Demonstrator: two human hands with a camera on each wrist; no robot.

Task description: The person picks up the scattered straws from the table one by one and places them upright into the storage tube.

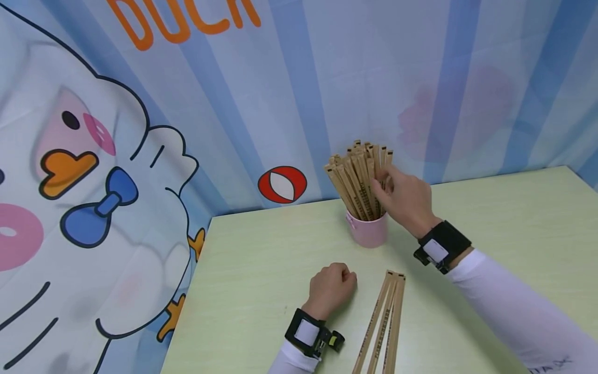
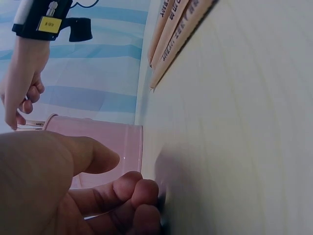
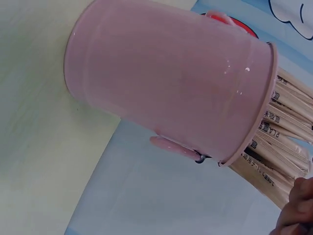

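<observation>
A pink bucket (image 1: 370, 235) stands at the back of the table, packed with upright paper-wrapped straws (image 1: 357, 182). My right hand (image 1: 405, 200) is at the right side of this bunch, its thumb and fingers pinching a straw near the upper part. In the right wrist view, the fingertips (image 3: 297, 205) meet one wrapper (image 3: 261, 180) that leans out from the others. My left hand (image 1: 330, 288) rests on the table in front of the bucket. Its fingers (image 2: 132, 188) hang loosely curled with nothing in them.
Three wrapped straws (image 1: 384, 317) lie side by side on the pale table (image 1: 252, 291), between my forearms. Behind the table hangs a blue striped cloth (image 1: 364, 78) with a cartoon duck, right at the bucket's back.
</observation>
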